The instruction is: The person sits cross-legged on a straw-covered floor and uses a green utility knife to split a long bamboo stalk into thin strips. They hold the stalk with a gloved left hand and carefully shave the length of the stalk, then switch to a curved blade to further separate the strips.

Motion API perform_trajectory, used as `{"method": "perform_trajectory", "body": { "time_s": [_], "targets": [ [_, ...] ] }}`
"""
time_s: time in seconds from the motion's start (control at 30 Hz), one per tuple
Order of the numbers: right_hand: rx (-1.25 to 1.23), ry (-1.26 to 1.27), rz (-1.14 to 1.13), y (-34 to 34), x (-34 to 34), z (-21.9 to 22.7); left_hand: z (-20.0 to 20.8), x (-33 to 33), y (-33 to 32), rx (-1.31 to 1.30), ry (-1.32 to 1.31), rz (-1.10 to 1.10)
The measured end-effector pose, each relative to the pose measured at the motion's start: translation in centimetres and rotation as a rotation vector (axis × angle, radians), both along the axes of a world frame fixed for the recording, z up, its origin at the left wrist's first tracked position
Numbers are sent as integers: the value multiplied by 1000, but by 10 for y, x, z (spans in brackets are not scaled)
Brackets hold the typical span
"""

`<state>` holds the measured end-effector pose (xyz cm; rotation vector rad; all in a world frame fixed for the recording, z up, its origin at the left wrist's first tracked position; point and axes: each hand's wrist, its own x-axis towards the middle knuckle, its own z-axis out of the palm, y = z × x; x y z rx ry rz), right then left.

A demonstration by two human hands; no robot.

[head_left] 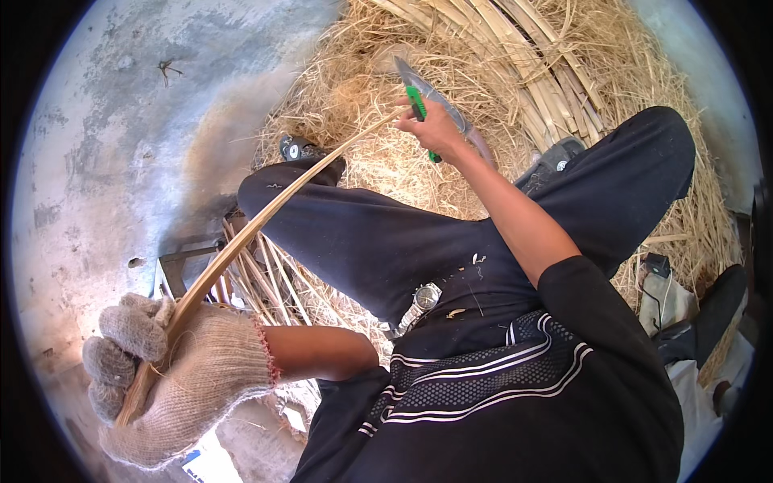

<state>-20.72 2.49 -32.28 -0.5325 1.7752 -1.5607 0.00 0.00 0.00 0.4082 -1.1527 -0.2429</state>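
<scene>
My left hand (173, 362), in a knitted greyish-beige glove, is closed around the thick end of a long, pale split-bamboo strip (262, 213). The strip slants up and away across my left leg, narrowing toward its far end. My bare right hand (435, 129) grips a green utility knife (416, 103), its fingertips at the strip's far tip. Whether those fingers touch the strip or the cutter's blade meets it, I cannot tell. Just beyond and partly behind my right hand, a large knife (415, 80) with a wide grey blade lies on the shavings.
Curled shavings (354, 97) cover the floor between and beyond my legs. A bundle of long split strips (523, 60) lies at the far right, with more strips (274, 270) beside my left thigh. A stained wall (105, 177) rises on the left. A wristwatch (424, 298) rests at my lap.
</scene>
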Motion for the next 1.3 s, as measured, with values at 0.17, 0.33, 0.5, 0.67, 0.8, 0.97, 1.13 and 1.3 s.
{"method": "perform_trajectory", "body": {
  "time_s": [0.17,0.33,0.5,0.67,0.8,0.97,1.13,1.3],
  "targets": [
    [-121,60,7,-13,-3,-5,2,-29,1,-43,152,162],
    [-79,47,15,-12,-1,-11,-2,-7,-3,13,7,-37],
    [410,65,-255,-25,-21,-34,2,54,-25,-201,-284,-530],
    [849,263,-435,30,-78,-78,4,9,-5,63,-155,-313],
    [660,129,144,34,-60,18,15,21,-20,34,-8,-567],
    [127,149,198,45,-8,111,11,17,-27,31,-367,166],
    [141,530,145,70,11,146,18,48,-43,62,-654,399],
    [112,670,256,82,36,167,21,37,-29,181,-477,275]
  ]
}}
